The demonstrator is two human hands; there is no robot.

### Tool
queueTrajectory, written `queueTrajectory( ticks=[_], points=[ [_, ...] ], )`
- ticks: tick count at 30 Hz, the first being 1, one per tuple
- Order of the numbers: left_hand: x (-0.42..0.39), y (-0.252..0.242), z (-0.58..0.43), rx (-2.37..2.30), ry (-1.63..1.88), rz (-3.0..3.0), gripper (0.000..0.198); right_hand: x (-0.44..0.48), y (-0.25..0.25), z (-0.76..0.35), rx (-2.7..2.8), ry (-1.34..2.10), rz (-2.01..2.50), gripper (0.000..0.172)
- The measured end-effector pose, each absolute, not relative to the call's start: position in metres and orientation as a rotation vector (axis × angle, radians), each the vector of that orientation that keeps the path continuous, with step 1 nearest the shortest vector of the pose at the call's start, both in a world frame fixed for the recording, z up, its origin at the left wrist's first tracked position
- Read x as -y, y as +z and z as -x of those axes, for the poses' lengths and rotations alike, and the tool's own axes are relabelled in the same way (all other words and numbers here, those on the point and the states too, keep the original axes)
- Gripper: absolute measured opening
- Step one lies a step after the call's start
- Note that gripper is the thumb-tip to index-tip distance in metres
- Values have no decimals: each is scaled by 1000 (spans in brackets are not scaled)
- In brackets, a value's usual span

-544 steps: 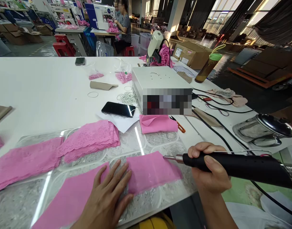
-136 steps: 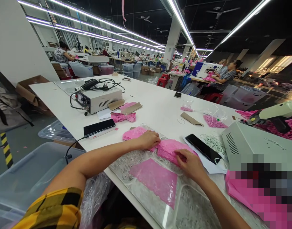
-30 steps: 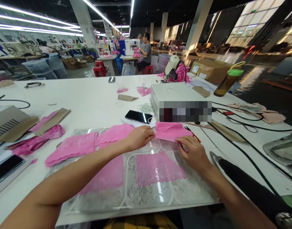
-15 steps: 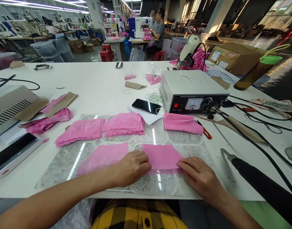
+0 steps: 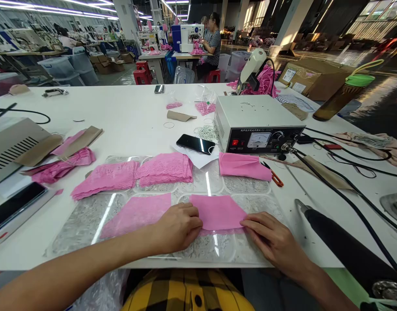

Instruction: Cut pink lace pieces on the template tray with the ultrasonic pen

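Note:
A flat pink fabric piece [image 5: 218,211] lies on the clear moulded plate [image 5: 84,224] at the table's near edge. My left hand [image 5: 179,226] has curled fingers pinching its left edge. My right hand [image 5: 273,242] grips its right corner between thumb and fingertips. A second flat pink piece [image 5: 136,214] lies just left of my left hand. Behind them sit two stacks of pink lace [image 5: 166,168] [image 5: 104,179] and a folded pink stack [image 5: 244,166].
A black hand-held tool [image 5: 344,250] with a metal tip lies right of my right hand, cabled to the white control box [image 5: 258,123]. Orange-handled scissors [image 5: 276,179], a phone [image 5: 195,144], another phone [image 5: 13,207], a brown bottle [image 5: 344,95]. A person sews at a far table.
A second ago both hands were at the folded pink stack; they have since come down to the near edge with one pink piece held between them. Over the last half second they barely moved.

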State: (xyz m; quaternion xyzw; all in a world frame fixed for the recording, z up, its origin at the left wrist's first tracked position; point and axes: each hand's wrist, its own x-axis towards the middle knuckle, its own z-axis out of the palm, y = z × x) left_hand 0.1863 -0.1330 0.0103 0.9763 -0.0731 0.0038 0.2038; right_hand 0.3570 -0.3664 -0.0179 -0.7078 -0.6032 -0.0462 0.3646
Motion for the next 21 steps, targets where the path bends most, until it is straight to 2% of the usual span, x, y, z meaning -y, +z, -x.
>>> queueTrajectory(
  ticks=[12,21],
  points=[
    [132,23,-198,29,-154,-2644,19,366,-16,-365,1397,124,1847,12],
    [129,31,-204,-24,-247,-2569,25,362,-9,-367,1226,414,1912,19]
  ],
)
